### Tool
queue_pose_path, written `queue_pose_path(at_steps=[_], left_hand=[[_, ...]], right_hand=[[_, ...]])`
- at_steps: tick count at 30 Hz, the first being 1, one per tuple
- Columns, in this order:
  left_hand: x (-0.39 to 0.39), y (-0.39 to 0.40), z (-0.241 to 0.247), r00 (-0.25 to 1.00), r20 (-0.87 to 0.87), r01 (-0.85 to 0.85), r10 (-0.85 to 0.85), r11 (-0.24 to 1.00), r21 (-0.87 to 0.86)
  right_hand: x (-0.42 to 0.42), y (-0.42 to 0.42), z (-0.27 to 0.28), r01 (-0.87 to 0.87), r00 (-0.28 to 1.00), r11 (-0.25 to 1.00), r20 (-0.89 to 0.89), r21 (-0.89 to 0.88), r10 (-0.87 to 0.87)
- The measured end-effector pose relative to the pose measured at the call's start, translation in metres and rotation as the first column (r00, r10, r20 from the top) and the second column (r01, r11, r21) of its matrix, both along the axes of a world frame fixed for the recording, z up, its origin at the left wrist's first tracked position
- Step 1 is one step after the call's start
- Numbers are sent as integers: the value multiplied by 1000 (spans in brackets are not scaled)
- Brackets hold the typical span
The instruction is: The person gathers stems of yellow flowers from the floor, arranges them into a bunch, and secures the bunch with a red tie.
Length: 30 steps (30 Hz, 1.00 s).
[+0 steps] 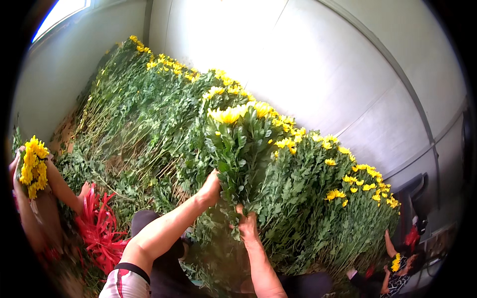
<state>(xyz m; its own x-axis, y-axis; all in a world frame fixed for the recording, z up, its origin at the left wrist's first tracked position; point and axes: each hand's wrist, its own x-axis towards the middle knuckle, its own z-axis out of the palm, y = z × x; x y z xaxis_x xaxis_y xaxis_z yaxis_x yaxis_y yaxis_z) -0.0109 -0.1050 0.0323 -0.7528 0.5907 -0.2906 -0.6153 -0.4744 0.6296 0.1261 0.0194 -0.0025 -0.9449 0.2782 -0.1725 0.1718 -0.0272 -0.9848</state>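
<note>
A bunch of yellow chrysanthemums point(238, 149) stands upright before me, its blooms at the top and dense green leaves below. My left hand point(211, 188) is closed around the left side of this bunch, about halfway down, with the fingertips hidden by foliage. Lower on the same bunch, my right hand point(246, 223) grips the leafy stems, the thumb pointing up. The stem ends under my hands are blurred among other leaves.
A long heap of cut chrysanthemums point(316, 193) lies along the pale wall point(298, 67), blooms towards it. Red plastic strips point(100, 231) hang to my left. One person holds a yellow bunch point(34, 167) at far left; another person point(400, 268) sits at lower right with flowers.
</note>
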Motion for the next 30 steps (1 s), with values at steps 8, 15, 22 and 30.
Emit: queue_pose_path(at_steps=[8, 15, 22, 30], left_hand=[[13, -3, 6, 991, -103, -102, 88, 986, -129], [7, 6, -5, 962, -131, -254, 241, 963, -89], [5, 5, -7, 916, -399, -83, -38, 956, -281], [-11, -16, 18, 931, -227, -319, 286, 940, -122]], right_hand=[[-9, -13, 1, -29, 998, 894, 68, 448, -1], [17, -9, 11, 23, 943, 360, -140, 933, 303], [4, -34, 16, -151, 983, 563, 64, 813, 170], [-70, 129, -21, 369, 929, 717, -216, 592, -299]])
